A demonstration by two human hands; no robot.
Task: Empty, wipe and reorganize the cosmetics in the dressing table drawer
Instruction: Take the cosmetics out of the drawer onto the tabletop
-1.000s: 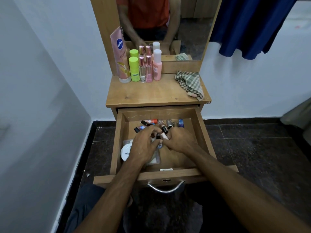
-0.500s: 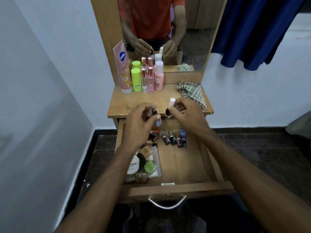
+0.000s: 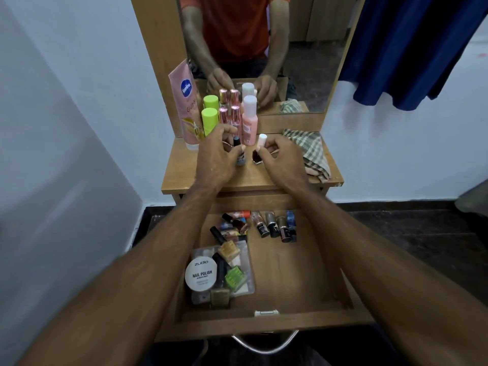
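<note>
Head view looks down over my two arms to the dressing table top [image 3: 184,178], where I am setting down two small bottles taken from the open drawer [image 3: 298,281] below. My left hand [image 3: 216,157] has its fingers curled round a dark-capped nail polish bottle [image 3: 239,151], pinching it near the cap so that I can stand it upright; its base looks to be on or just above the wood. My right hand [image 3: 280,159] pinches a white-capped bottle of dark polish [image 3: 258,150] the same way, just beside the first. I place them in front of the row of taller bottles [image 3: 237,120] by the mirror, I judge so that the small ones stay together and do not knock the tall ones over. The checked cloth [image 3: 309,151] lies at the right of the top, near at hand for wiping once the drawer is bare. That is not yet so: a row of little bottles [image 3: 277,225] lies at the drawer's back, a loose heap of polishes [image 3: 232,228] at back left, and a white remover tub [image 3: 201,273] rests on a clear pouch [image 3: 245,286] of small items at front left. Emptying is at an early stage, I would say.
</note>
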